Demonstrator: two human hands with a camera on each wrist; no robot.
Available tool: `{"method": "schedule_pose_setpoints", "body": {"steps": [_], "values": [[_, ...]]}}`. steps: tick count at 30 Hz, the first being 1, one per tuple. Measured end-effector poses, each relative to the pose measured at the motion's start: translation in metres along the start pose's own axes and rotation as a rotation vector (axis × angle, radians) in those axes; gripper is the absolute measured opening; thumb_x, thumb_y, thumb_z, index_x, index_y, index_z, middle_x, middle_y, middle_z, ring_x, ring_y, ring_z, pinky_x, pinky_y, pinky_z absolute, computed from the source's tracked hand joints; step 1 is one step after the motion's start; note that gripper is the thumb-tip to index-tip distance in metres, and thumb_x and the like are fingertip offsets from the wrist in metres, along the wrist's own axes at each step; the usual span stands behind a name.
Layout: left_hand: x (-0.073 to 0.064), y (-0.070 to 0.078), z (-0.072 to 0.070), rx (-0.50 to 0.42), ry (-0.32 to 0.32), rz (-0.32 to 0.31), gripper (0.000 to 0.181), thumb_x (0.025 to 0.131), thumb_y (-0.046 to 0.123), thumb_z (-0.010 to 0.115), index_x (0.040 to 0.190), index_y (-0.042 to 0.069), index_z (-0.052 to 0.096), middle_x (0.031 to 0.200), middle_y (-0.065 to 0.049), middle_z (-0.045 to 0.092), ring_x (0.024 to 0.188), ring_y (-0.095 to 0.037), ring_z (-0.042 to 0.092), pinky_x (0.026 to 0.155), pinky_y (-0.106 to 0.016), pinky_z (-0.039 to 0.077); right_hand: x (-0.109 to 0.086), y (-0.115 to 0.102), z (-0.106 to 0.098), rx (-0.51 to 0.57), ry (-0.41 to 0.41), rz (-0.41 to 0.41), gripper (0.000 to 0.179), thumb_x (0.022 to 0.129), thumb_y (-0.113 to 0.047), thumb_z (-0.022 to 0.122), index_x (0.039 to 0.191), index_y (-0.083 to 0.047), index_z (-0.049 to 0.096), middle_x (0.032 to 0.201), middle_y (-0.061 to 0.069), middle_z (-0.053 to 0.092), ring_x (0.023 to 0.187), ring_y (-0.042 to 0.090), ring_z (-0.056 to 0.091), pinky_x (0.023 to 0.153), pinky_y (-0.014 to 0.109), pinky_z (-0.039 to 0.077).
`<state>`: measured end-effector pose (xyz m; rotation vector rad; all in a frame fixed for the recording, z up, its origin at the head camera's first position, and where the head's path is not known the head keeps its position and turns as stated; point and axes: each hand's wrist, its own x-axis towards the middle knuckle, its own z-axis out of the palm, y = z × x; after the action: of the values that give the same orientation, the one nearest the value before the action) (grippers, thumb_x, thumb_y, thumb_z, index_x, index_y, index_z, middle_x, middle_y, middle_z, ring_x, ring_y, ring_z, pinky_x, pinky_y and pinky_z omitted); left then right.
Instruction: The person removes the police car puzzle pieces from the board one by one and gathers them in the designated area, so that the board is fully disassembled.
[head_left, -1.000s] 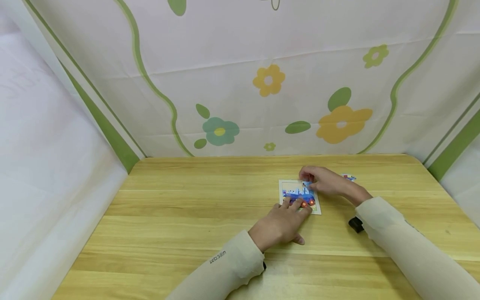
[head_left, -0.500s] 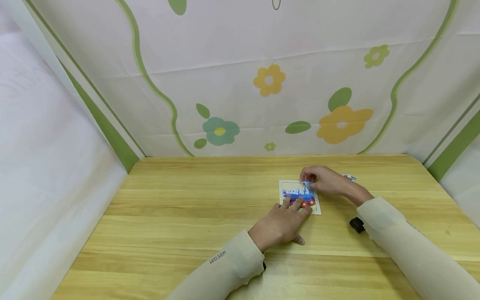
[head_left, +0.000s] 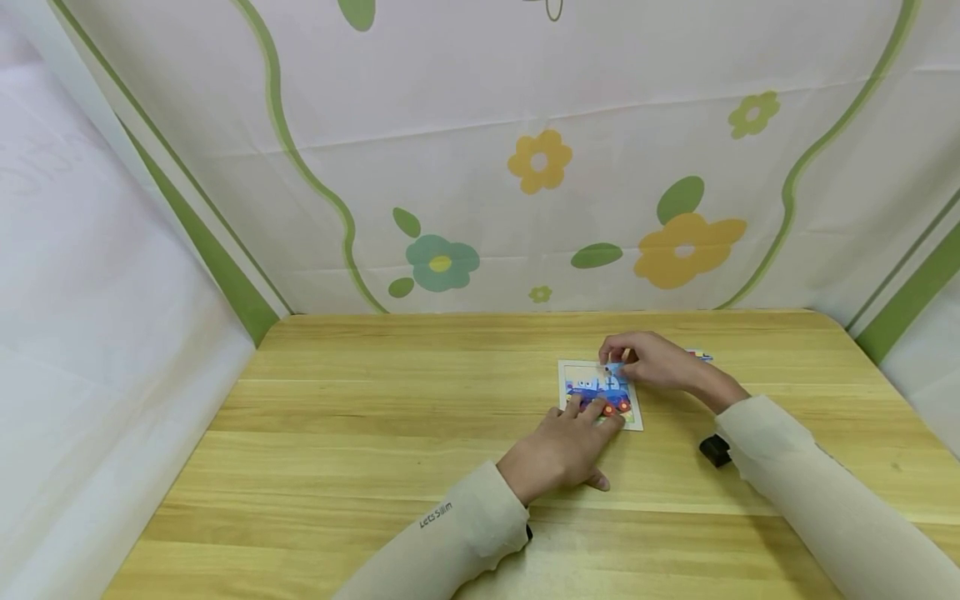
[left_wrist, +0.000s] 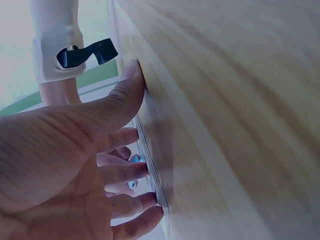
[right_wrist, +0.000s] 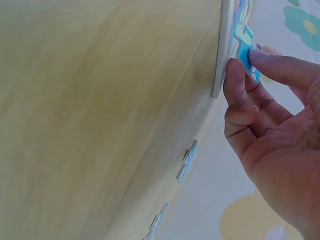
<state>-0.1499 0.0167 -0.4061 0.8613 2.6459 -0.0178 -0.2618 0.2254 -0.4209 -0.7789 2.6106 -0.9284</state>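
A small white-bordered jigsaw board with a picture of a blue vehicle on red wheels lies on the table, right of centre. The straight, spread fingers of my left hand rest on its near edge, covering part of the picture. In the left wrist view, those fingertips touch the board's edge while the thumb rests on the table. At the board's far right corner, my right hand pinches a light-blue jigsaw piece between thumb and fingers. The piece stands tilted against the board's surface in the right wrist view.
Loose jigsaw pieces lie on the wooden table behind the right forearm; two show in the right wrist view, one piece nearer the board. A flowered cloth hangs beyond the table's far edge. A black device sits at the right cuff.
The jigsaw piece in my right hand has turned and tipped slightly over the board's far right corner. The left hand has stayed in place.
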Motion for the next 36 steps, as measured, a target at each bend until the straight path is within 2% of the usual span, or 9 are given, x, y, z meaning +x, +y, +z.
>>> {"method": "schedule_pose_setpoints", "body": {"steps": [7, 11, 18, 21, 27, 36], "values": [[-0.001, 0.0, 0.0, 0.004, 0.004, 0.004, 0.085, 0.088, 0.056, 0.075, 0.161, 0.037, 0.037, 0.175, 0.006, 0.023, 0.161, -0.027, 0.026, 0.122, -0.046, 0.04, -0.005, 0.001, -0.004, 0.053, 0.005, 0.012, 0.021, 0.1, 0.003, 0.06, 0.112, -0.009, 0.072, 0.108, 0.01, 0.071, 0.096, 0.023, 0.062, 0.079, 0.035, 0.052], [-0.001, 0.0, 0.0, 0.0, 0.004, 0.006, 0.085, 0.088, 0.056, 0.075, 0.161, 0.037, 0.036, 0.175, 0.006, 0.023, 0.161, -0.027, 0.026, 0.122, -0.046, 0.04, -0.009, 0.004, -0.007, 0.054, 0.035, 0.012, 0.02, 0.1, 0.002, 0.06, 0.112, -0.008, 0.072, 0.107, 0.01, 0.07, 0.095, 0.022, 0.062, 0.078, 0.031, 0.052], [-0.001, 0.0, 0.0, 0.0, 0.005, 0.008, 0.086, 0.088, 0.056, 0.075, 0.161, 0.037, 0.036, 0.175, 0.006, 0.023, 0.161, -0.027, 0.027, 0.123, -0.047, 0.04, -0.021, 0.013, -0.02, 0.153, 0.045, 0.046, 0.018, 0.103, 0.003, 0.057, 0.117, -0.001, 0.067, 0.105, 0.017, 0.064, 0.081, 0.023, 0.065, 0.068, 0.032, 0.059], [-0.002, 0.0, 0.0, -0.006, 0.01, 0.007, 0.086, 0.087, 0.056, 0.075, 0.161, 0.037, 0.036, 0.174, 0.006, 0.024, 0.161, -0.028, 0.027, 0.123, -0.047, 0.04, -0.026, 0.018, -0.027, 0.175, 0.066, 0.044, 0.018, 0.102, 0.004, 0.057, 0.118, 0.002, 0.066, 0.104, 0.019, 0.063, 0.08, 0.022, 0.066, 0.069, 0.033, 0.06], [-0.003, 0.0, 0.0, -0.01, 0.014, 0.009, 0.086, 0.087, 0.054, 0.076, 0.162, 0.037, 0.036, 0.174, 0.006, 0.025, 0.161, -0.029, 0.028, 0.122, -0.048, 0.04, -0.04, 0.028, -0.041, 0.156, 0.123, 0.044, 0.017, 0.102, 0.003, 0.061, 0.117, 0.001, 0.068, 0.104, 0.017, 0.064, 0.082, 0.016, 0.063, 0.069, 0.033, 0.06], [-0.003, 0.0, 0.0, -0.012, 0.018, 0.01, 0.086, 0.087, 0.053, 0.076, 0.162, 0.036, 0.036, 0.174, 0.005, 0.025, 0.161, -0.03, 0.027, 0.122, -0.048, 0.041, -0.059, 0.046, -0.062, 0.134, 0.141, 0.129, 0.024, 0.103, 0.002, 0.059, 0.126, 0.005, 0.063, 0.111, 0.02, 0.061, 0.075, 0.02, 0.065, 0.064, 0.03, 0.054]]}}
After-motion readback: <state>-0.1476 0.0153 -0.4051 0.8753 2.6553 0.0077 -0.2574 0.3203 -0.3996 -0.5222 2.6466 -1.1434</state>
